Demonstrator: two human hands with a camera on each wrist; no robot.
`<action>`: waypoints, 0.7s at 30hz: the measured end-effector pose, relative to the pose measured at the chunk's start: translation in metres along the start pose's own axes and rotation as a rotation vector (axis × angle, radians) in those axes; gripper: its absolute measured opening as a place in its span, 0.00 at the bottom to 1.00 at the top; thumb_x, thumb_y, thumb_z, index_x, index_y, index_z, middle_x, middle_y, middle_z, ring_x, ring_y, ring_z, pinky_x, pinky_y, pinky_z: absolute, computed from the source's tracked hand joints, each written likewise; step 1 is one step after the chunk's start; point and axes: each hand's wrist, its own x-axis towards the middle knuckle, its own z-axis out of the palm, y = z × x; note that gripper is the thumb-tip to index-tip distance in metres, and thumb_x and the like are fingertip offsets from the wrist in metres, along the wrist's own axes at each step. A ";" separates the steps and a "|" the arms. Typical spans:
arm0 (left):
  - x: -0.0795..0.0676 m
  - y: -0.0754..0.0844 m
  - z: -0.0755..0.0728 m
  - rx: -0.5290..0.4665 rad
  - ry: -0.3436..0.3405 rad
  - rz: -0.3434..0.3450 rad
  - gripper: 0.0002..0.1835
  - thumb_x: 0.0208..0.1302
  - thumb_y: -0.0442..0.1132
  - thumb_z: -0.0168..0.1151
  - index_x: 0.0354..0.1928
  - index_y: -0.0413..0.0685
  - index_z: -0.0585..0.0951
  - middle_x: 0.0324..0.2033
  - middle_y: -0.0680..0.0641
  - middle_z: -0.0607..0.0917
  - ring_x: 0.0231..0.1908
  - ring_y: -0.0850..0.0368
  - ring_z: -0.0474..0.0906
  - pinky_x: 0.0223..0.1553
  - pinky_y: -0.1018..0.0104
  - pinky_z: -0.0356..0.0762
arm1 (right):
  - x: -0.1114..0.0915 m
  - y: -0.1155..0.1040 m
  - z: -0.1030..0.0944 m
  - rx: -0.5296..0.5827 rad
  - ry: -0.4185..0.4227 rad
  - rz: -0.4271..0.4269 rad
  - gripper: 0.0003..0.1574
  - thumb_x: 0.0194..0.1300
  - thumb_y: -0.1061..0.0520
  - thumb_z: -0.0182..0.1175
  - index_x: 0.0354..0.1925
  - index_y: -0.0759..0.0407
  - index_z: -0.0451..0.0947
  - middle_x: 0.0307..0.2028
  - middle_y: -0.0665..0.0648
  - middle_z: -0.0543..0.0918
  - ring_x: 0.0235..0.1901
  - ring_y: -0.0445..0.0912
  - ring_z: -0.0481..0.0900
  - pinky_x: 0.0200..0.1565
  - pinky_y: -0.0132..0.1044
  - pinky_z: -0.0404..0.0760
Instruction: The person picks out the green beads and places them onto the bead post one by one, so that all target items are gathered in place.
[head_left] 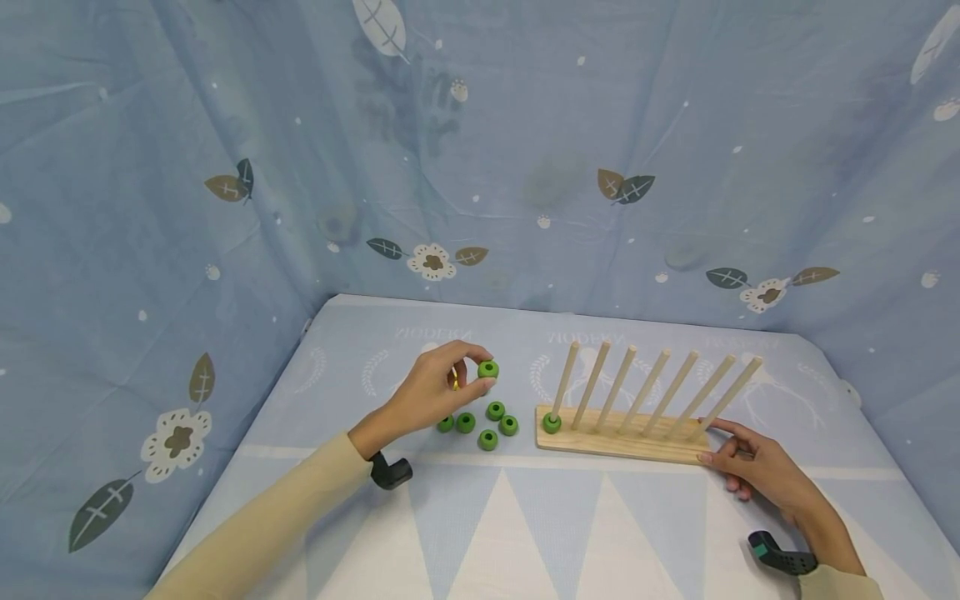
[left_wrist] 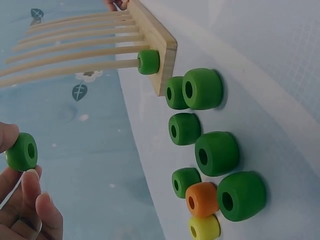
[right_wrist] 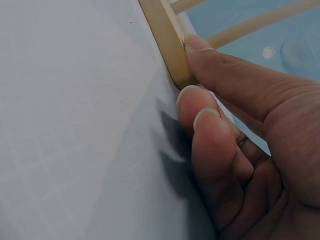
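Note:
Between thumb and fingers, my left hand (head_left: 429, 385) pinches a green bead (head_left: 488, 369) above the table, its hole visible in the left wrist view. Below lie several loose green beads (head_left: 488, 440). An orange bead (left_wrist: 202, 199) and a yellow bead (left_wrist: 205, 228) show beside them in the left wrist view; in the head view my left hand hides them. To the right is a wooden peg board (head_left: 622, 446) with several upright pegs. One green bead (head_left: 552, 424) sits at the foot of its leftmost peg. My right hand (head_left: 768, 473) grips the board's right end, thumb on its near edge.
A pale blue and white patterned cloth covers the table (head_left: 570, 533). Blue printed curtains (head_left: 525, 167) stand along the back and sides. Each wrist carries a dark camera mount (head_left: 392, 472).

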 end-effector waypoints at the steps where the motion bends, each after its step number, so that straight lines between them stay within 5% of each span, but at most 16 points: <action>1: 0.001 0.000 0.000 -0.001 0.001 0.003 0.16 0.66 0.41 0.73 0.54 0.51 0.84 0.43 0.57 0.84 0.29 0.64 0.74 0.28 0.67 0.75 | 0.000 0.000 0.000 -0.001 0.002 0.001 0.52 0.70 0.50 0.69 0.78 0.66 0.53 0.29 0.61 0.77 0.18 0.44 0.74 0.21 0.42 0.80; 21: 0.018 0.011 0.000 0.002 -0.008 0.061 0.15 0.69 0.42 0.70 0.55 0.51 0.83 0.45 0.57 0.83 0.28 0.64 0.73 0.25 0.68 0.74 | -0.001 -0.002 0.001 -0.017 0.009 -0.006 0.52 0.70 0.50 0.69 0.78 0.67 0.53 0.30 0.61 0.77 0.19 0.44 0.74 0.21 0.41 0.80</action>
